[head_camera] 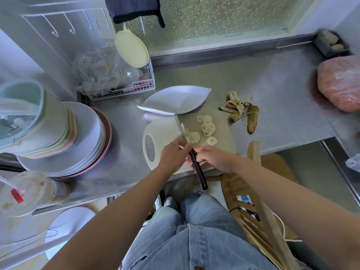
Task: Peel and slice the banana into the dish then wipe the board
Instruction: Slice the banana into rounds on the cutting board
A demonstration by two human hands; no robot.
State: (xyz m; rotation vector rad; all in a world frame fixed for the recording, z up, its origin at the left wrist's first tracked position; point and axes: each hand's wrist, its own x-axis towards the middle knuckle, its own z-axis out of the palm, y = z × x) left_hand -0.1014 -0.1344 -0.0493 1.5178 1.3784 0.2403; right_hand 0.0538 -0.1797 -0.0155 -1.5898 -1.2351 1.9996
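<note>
A pale cutting board (165,131) with a handle hole lies at the counter's front edge. Several banana slices (207,126) lie scattered on its far right part, and one slice clings to the knife blade (180,127). My right hand (213,158) grips the knife's black handle (200,176), with the blade pointing away over the board. My left hand (172,155) has its fingertips bunched at the heel of the blade; what they pinch is hidden. An empty white leaf-shaped dish (175,100) sits just behind the board. The banana peel (243,112) lies to the right on the steel counter (272,84).
Stacked plates (91,137) and bowls (39,121) crowd the left. A wire rack (124,90) with plastic bags stands behind them. A pink bag (341,82) sits far right. A wooden chair (255,193) is under the counter edge, and a plastic cup (25,191) is near left.
</note>
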